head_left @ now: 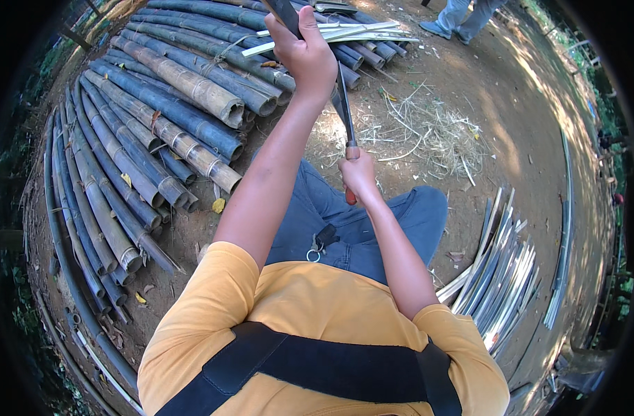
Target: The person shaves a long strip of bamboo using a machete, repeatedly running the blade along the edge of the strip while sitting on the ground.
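My left hand (308, 59) is raised at the top, its fingers closed round a dark, flat bamboo strip (283, 15). The strip runs out past the upper edge; my hand and wrist hide part of it. My right hand (359, 173) grips the reddish-brown handle of a knife (349, 125), above my crossed legs. The long, narrow blade points up and away, towards my left wrist. A dark edge lies close beside the blade, and I cannot tell whether it belongs to the strip.
Thick bamboo poles (185, 83) are piled at the left and far left, with pale split strips (344, 33) on top. Bamboo shavings (441, 139) litter the ground ahead. A bundle of split strips (493, 277) lies at my right. Another person's legs (462, 17) stand at the far right.
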### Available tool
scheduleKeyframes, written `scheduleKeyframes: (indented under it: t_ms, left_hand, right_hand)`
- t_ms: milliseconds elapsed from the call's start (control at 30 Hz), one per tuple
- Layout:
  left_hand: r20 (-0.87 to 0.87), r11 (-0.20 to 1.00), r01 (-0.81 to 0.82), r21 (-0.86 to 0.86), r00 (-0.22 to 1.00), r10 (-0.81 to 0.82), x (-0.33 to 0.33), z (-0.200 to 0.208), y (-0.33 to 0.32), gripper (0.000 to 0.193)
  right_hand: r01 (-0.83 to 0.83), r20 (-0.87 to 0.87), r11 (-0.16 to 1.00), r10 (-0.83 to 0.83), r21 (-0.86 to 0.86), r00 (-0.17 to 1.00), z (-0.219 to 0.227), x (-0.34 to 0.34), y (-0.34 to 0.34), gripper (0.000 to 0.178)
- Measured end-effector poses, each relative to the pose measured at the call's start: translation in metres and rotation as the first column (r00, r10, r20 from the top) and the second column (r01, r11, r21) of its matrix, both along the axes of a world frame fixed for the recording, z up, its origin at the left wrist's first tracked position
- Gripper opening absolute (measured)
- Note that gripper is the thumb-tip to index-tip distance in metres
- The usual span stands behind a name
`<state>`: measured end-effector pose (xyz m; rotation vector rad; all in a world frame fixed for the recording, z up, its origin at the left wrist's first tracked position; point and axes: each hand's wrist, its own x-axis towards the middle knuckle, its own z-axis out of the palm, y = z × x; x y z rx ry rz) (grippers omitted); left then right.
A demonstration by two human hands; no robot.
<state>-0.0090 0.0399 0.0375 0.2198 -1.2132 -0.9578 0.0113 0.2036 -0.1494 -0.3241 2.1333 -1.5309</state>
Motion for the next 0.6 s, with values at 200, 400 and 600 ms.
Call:
scheduleKeyframes:
  t_ms: [200, 400, 600]
  left_hand:
    - [0.05, 0.99, -0.041, -0.137, 0.998, 0.048, -0.008, -0.004, 0.003, 0.023]
    - [0.147, 0.986, -0.119, 0.115, 0.984, 0.102, -0.007, 0.004, 0.008, 0.057]
    - [-0.059, 0.994, 0.08, 0.078, 0.995, -0.075, -0.007, 0.01, -0.005, 0.012]
  right_hand:
    - [0.0, 0.179, 0.992, 0.022, -0.125, 0.984, 0.034, 0.007, 0.01, 0.011]
    - [0.074, 0.166, 0.997, -0.068, -0.031, 0.984, -0.018, 0.004, 0.002, 0.008]
    - [0.187, 0.297, 0.977, -0.21, 0.104, 0.931, -0.104, -0.036, 0.034, 0.011]
